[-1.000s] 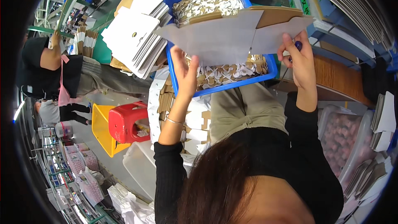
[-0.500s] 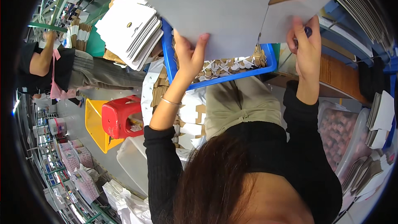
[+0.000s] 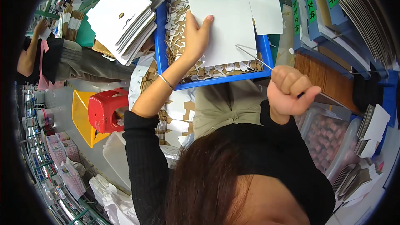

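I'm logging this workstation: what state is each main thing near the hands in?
Blue rectangular plastic tray: partly covered
White-and-brown cardboard scraps: loose in the tray
Large white cardboard sheet: over part of the tray
Left hand: thumb on the sheet
Slim metal rod: gripped, tip over the sheet
Right hand: closed around the rod
White flat cardboard pieces: stacked
Translucent plastic bin: holding pink pieces

Scrap bin (image 3: 160, 41) before the person's knees, cardboard sheet (image 3: 227, 12) over it.
Cardboard scraps (image 3: 175, 21) in the bin, visible left of and below the sheet; left hand (image 3: 196, 37) at the sheet's left edge, right hand (image 3: 291, 89) off the bin's near right corner, rod (image 3: 259, 59) reaching from it over the sheet. Stacked cardboard blanks (image 3: 116, 14) left of bin, co-worker (image 3: 41, 58) farther left. Stool (image 3: 99, 110) left of the person, tub (image 3: 78, 108) behind it. File holders (image 3: 310, 8) right of bin; plastic box (image 3: 346, 146) by the right arm.
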Tool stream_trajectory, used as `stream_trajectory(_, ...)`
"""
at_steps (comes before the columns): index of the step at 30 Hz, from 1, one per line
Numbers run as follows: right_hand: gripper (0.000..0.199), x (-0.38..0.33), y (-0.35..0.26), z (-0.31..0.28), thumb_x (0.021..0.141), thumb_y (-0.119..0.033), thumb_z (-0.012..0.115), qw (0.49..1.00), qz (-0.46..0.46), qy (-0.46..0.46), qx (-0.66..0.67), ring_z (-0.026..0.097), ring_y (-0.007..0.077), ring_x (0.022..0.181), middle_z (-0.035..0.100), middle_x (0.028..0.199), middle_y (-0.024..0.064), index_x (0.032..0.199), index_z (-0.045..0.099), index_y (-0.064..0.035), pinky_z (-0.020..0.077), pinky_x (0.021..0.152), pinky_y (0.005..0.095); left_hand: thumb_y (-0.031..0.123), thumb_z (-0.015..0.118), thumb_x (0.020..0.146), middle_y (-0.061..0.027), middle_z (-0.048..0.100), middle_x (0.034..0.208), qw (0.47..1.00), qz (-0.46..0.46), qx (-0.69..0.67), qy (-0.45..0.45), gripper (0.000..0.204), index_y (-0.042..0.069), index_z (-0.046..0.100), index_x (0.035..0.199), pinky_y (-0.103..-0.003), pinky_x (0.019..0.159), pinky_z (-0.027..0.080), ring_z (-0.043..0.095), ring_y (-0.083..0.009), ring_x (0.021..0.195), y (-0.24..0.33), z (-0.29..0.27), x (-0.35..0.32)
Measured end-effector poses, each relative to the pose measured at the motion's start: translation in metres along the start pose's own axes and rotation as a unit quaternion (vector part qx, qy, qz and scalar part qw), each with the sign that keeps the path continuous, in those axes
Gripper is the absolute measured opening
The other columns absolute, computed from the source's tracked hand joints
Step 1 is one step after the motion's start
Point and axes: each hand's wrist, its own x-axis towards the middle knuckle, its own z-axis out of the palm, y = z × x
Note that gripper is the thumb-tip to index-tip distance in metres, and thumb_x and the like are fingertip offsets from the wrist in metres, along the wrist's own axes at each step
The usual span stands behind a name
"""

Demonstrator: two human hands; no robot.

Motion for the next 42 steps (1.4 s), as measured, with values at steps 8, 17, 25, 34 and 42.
stream_trajectory(8,0.049,0.001,0.023,0.005,0.095,-0.041,0.024,0.999,-0.01,-0.034,-0.028,0.012,0.0098,0.037,0.024,0.043,-0.0031,0.054,0.03,-0.014,0.0139,0.04,0.0263,0.017,0.052,0.086,-0.0062,0.043,0.074,0.998,0.015,0.067,0.004,0.026,-0.002,0.04,0.098,-0.025,0.054,0.039,0.041,-0.0123,0.059,0.033,-0.003,-0.013)
stream_trajectory(17,0.045,0.003,0.029,0.019,0.092,-0.023,0.036,0.989,-0.133,-0.067,-0.012,0.013,0.0109,0.033,0.026,0.042,-0.0012,0.048,0.033,-0.011,0.0145,0.034,0.0252,0.022,0.057,0.086,-0.0011,0.041,0.068,0.997,0.036,0.064,-0.019,0.028,0.0,0.043,0.098,-0.018,0.046,0.033,0.035,-0.0083,0.053,0.045,0.007,-0.025)
stream_trajectory(25,0.051,0.004,-0.027,0.01,0.094,-0.036,0.033,0.997,-0.009,-0.077,0.003,0.012,0.01,0.032,0.026,0.041,-0.0018,0.05,0.035,-0.0115,0.0132,0.033,0.0249,0.018,0.054,0.085,-0.0028,0.041,0.066,0.999,0.032,-0.002,0.025,0.025,0.001,0.039,0.094,-0.023,0.045,0.035,0.036,-0.0109,0.05,0.014,0.008,-0.004)
stream_trajectory(34,0.047,-0.015,0.01,0.003,0.093,-0.029,0.031,0.997,0.036,-0.03,-0.055,0.013,0.0102,0.037,0.025,0.043,-0.0013,0.049,0.027,-0.0128,0.0132,0.038,0.0258,0.018,0.055,0.084,-0.0021,0.04,0.065,0.995,0.057,0.071,0.032,0.024,0.001,0.04,0.092,-0.022,0.045,0.034,0.035,-0.0105,0.05,0.023,0.008,-0.009)
stream_trajectory(42,0.04,-0.021,0.024,0.006,0.085,-0.014,0.038,0.993,0.019,-0.069,-0.096,0.018,0.0129,0.04,0.028,0.045,0.0012,0.047,0.026,-0.0098,0.0184,0.04,0.0269,0.016,0.055,0.084,-0.0011,0.039,0.063,0.987,0.137,0.069,0.038,0.023,0.0,0.04,0.092,-0.022,0.044,0.032,0.033,-0.0094,0.048,0.041,0.018,-0.015)
